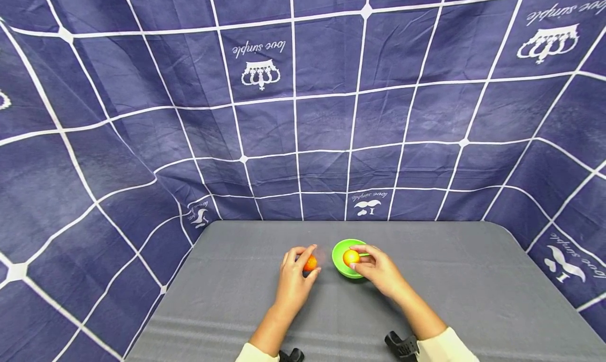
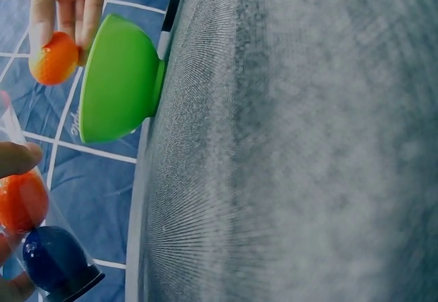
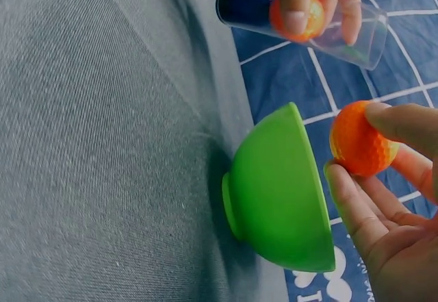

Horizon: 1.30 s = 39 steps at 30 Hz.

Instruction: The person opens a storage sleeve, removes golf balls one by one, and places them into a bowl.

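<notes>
"Some of the green bowl (image 1: 339, 252), head-view lower centre, is hidden; why?"
"Right hand (image 1: 380, 271); it pinches an orange ball (image 1: 351, 257) there; left hand (image 1: 293, 279) grips a clear tube (image 3: 357, 36) of balls (image 2: 24, 203); grey table (image 1: 454, 278) beneath."

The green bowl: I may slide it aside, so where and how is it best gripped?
Likely pinch the green bowl by its near rim, coming from the person's side: it stands upright with flared walls, the right hand with an orange ball is over its right rim, and the left hand is on its left.
</notes>
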Each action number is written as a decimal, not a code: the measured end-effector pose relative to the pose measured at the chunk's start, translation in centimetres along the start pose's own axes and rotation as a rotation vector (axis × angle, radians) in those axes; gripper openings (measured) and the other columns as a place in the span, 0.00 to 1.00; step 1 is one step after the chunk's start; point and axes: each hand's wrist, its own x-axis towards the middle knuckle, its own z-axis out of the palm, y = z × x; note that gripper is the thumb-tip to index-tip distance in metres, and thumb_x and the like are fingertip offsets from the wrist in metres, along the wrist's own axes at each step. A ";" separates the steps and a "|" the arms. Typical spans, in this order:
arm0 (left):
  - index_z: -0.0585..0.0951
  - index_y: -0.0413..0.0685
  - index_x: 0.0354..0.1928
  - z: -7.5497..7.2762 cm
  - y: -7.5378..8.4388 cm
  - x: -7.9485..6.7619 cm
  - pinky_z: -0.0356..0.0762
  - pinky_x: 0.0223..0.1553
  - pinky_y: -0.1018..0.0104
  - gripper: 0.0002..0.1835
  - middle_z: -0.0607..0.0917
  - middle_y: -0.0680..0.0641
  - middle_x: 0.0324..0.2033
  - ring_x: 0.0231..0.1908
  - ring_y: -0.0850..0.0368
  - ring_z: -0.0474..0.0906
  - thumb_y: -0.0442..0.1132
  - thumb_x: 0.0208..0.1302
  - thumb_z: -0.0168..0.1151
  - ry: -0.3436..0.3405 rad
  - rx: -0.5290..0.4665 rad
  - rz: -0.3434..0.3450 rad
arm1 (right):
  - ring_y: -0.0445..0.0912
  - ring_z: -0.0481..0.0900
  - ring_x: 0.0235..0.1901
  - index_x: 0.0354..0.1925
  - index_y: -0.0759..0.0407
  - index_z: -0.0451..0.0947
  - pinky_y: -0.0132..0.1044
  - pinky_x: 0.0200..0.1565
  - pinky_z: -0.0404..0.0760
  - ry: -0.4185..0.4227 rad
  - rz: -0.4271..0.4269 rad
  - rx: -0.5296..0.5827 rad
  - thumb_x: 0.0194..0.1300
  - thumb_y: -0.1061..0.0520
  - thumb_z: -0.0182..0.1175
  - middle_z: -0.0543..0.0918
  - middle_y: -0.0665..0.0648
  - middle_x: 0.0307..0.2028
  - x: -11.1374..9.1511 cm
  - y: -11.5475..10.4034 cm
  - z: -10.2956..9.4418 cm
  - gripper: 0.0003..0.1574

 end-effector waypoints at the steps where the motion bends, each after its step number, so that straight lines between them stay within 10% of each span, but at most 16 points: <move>1: 0.84 0.54 0.57 0.0 -0.1 0.0 0.77 0.50 0.54 0.33 0.81 0.49 0.44 0.47 0.52 0.78 0.36 0.44 0.83 0.001 -0.011 -0.008 | 0.46 0.86 0.46 0.59 0.70 0.76 0.26 0.45 0.83 0.002 -0.012 -0.011 0.62 0.67 0.68 0.75 0.73 0.55 0.1 0.1 0.0 0.27; 17: 0.84 0.49 0.57 0.2 -0.3 -0.1 0.80 0.48 0.55 0.32 0.84 0.47 0.43 0.43 0.51 0.82 0.37 0.44 0.83 -0.021 -0.080 -0.062 | 0.47 0.86 0.39 0.53 0.64 0.83 0.38 0.44 0.87 -0.029 -0.227 -0.422 0.58 0.65 0.72 0.83 0.62 0.46 1.4 1.1 0.2 0.23; 39: 0.83 0.46 0.56 -0.3 -0.2 -0.1 0.82 0.49 0.54 0.30 0.86 0.47 0.44 0.44 0.51 0.85 0.36 0.46 0.81 -0.104 -0.079 -0.129 | 0.38 0.82 0.31 0.39 0.61 0.84 0.28 0.35 0.79 -0.216 -0.152 -0.627 0.53 0.65 0.72 0.87 0.53 0.34 3.5 0.9 0.1 0.12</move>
